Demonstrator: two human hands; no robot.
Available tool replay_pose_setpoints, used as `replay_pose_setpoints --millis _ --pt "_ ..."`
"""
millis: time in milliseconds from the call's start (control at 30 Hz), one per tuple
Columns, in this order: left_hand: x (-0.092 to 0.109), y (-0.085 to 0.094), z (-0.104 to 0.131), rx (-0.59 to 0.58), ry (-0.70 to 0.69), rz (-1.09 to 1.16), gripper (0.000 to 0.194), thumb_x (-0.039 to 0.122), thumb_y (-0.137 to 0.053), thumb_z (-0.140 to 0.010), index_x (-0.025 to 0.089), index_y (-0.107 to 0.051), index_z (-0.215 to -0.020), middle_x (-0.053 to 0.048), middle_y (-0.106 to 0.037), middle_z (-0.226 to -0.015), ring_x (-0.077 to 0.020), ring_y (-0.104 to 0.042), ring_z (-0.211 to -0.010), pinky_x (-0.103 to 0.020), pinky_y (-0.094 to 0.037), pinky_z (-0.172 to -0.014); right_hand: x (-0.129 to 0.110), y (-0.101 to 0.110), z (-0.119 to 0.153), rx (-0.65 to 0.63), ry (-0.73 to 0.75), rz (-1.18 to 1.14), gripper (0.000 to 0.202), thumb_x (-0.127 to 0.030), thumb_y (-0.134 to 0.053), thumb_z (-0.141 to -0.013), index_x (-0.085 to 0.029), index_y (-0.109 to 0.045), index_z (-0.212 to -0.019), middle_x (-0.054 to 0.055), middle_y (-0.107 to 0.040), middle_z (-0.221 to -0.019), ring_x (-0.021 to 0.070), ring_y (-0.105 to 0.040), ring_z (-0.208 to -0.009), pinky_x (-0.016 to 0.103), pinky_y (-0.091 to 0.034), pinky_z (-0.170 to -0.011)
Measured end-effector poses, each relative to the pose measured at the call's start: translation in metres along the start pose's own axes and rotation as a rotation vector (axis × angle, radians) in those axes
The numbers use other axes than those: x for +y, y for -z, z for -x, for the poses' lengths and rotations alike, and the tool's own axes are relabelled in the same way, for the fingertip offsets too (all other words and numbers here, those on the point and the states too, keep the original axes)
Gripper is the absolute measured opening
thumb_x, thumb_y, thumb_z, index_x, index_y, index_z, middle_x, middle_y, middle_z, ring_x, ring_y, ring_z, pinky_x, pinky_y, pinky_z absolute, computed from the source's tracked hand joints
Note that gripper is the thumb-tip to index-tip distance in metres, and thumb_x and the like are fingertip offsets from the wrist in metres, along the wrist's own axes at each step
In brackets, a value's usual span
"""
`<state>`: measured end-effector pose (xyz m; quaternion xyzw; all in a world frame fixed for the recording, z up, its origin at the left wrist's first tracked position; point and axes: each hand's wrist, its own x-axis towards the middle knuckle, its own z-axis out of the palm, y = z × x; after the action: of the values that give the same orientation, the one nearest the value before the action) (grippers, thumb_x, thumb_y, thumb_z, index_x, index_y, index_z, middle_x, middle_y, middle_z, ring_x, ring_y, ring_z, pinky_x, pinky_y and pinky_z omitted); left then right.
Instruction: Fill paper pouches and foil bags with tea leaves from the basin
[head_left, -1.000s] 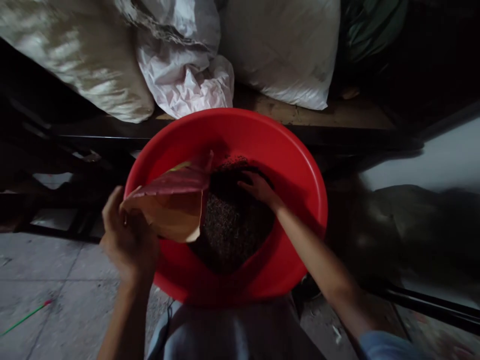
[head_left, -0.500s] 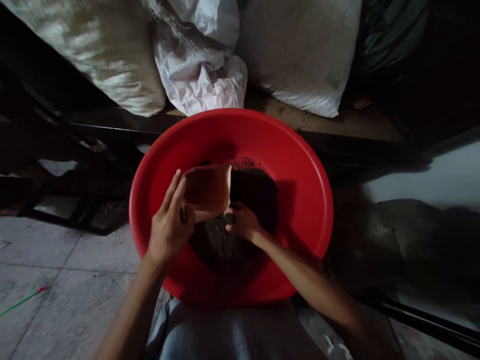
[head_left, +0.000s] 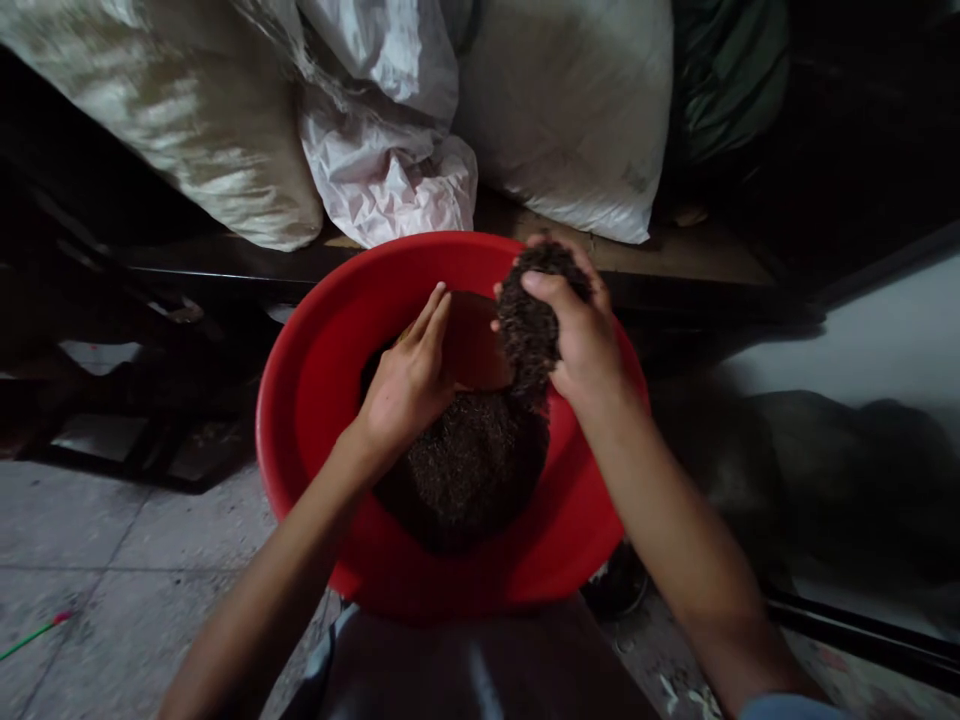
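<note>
- Granules (head_left: 529, 320), dark and loose, are filling the right hand (head_left: 581, 325), which is cupping them with fingers curling round the far side and thumb lying over the top.
- The left hand (head_left: 411, 385) is gripping a brown paper packet (head_left: 474, 345) along its side, fingers pointing straight ahead (the thumb is hiding from view).
- The packet is sitting between the hands, its mouth facing the right hand; shadow is hiding whether any granules are inside.
- A mound (head_left: 472, 470) of the same stuff is lying below both hands.
- A red plastic basin (head_left: 296, 440) is surrounding that mound, its far rim running behind the packet.
- Beyond the hands, a crumpled white sack (head_left: 394, 190) and a fuller pale sack (head_left: 574, 110) are resting on a wooden shelf (head_left: 690, 250).
</note>
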<state>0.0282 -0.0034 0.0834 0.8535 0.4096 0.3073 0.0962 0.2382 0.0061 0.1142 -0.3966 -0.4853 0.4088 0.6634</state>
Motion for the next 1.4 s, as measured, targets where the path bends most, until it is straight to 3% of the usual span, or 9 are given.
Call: replay_pose_setpoints --millis 233,400,600,700,800,967,1133,1300,1400 --pt "-0.025 -0.009 -0.015 0.074 0.11 0.036 0.096 0.0 -0.051 -0.076 0.014 -0.023 -0.167 -0.017 -0.025 -0.174 -0.0335 -0.031 -0.16 -0.052 -0.041 -0.126 0.037 -0.035 -0.013 -0.107 0.204 0.24 0.035 -0.043 -0.075 -0.088 -0.024 -0.065 -0.116 0.003 -0.072 -0.117 0.0201 -0.068 -0.114 0.039 -0.054 -0.108" --pt "-0.046 -0.002 -0.003 0.109 0.168 0.056 0.096 -0.002 -0.05 -0.078 0.018 -0.023 -0.168 -0.013 -0.023 -0.175 -0.033 -0.028 -0.161 -0.054 -0.033 -0.131 0.052 0.004 -0.01 0.019 0.372 0.455 0.026 -0.043 -0.052 -0.104 -0.027 -0.064 -0.121 0.006 -0.07 -0.127 0.0202 -0.066 -0.122 0.038 -0.053 -0.108" --pt "-0.054 0.009 0.015 0.135 0.179 0.065 0.088 0.0 -0.052 -0.083 0.02 -0.029 -0.166 -0.009 -0.03 -0.173 -0.0303 -0.034 -0.159 -0.05 -0.033 -0.132 0.156 0.077 -0.001 -0.097 -0.241 1.087 0.045 -0.035 -0.041 -0.106 -0.014 -0.06 -0.14 0.02 -0.062 -0.147 0.0275 -0.054 -0.141 0.049 -0.038 -0.123" --pt "-0.051 0.012 0.025 0.126 0.144 0.064 0.086 0.002 -0.052 -0.087 0.024 -0.029 -0.166 -0.008 -0.03 -0.174 -0.0288 -0.037 -0.158 -0.05 -0.035 -0.131 0.204 0.073 0.033 -0.179 -0.356 1.155 0.057 -0.039 -0.048 -0.104 -0.008 -0.054 -0.151 0.028 -0.045 -0.162 0.0395 -0.034 -0.156 0.069 -0.025 -0.123" --pt "-0.045 0.01 0.035 0.121 0.129 0.067 0.085 0.001 -0.05 -0.089 0.027 -0.027 -0.167 -0.008 -0.03 -0.173 -0.0269 -0.038 -0.157 -0.05 -0.036 -0.13 0.227 0.052 0.066 -0.29 -0.356 1.156 0.065 -0.042 -0.054 -0.102 -0.016 -0.044 -0.161 0.021 -0.032 -0.171 0.0349 -0.022 -0.163 0.063 -0.019 -0.128" --pt "-0.04 0.0 0.042 0.155 0.184 0.066 0.087 0.002 -0.05 -0.091 0.033 -0.024 -0.168 -0.004 -0.031 -0.173 -0.0267 -0.038 -0.157 -0.05 -0.04 -0.128 0.215 0.035 0.099 -0.413 -0.316 1.071 0.051 -0.044 -0.061 -0.099 -0.029 -0.061 -0.148 0.009 -0.056 -0.156 0.0238 -0.052 -0.144 0.038 -0.037 -0.122" --pt "-0.037 -0.005 0.034 0.137 0.131 0.064 0.086 0.0 -0.05 -0.09 0.03 -0.028 -0.167 -0.005 -0.032 -0.173 -0.0251 -0.04 -0.156 -0.046 -0.043 -0.127 0.195 0.044 0.105 -0.336 -0.399 1.001 0.021 -0.039 -0.067 -0.092 -0.024 -0.076 -0.101 0.007 -0.076 -0.099 0.023 -0.072 -0.093 0.033 -0.053 -0.091" --pt "-0.031 -0.002 0.023 0.098 0.15 0.052 0.09 -0.005 -0.052 -0.083 0.027 -0.033 -0.165 -0.005 -0.033 -0.172 -0.0256 -0.045 -0.153 -0.045 -0.043 -0.127 0.148 0.052 0.068 -0.071 -0.361 0.774 0.036 -0.049 -0.049 -0.097 -0.02 -0.067 -0.108 0.007 -0.076 -0.103 0.0204 -0.071 -0.091 0.031 -0.056 -0.08" --pt "-0.028 -0.003 0.02 0.08 0.137 0.062 0.092 -0.006 -0.052 -0.082 0.029 -0.032 -0.165 -0.004 -0.031 -0.173 -0.0261 -0.047 -0.151 -0.044 -0.047 -0.124 0.094 0.04 0.033 0.171 -0.356 0.262 0.042 -0.061 -0.053 -0.092 -0.023 -0.061 -0.107 0.002 -0.072 -0.087 0.0169 -0.066 -0.064 0.028 -0.051 -0.054"
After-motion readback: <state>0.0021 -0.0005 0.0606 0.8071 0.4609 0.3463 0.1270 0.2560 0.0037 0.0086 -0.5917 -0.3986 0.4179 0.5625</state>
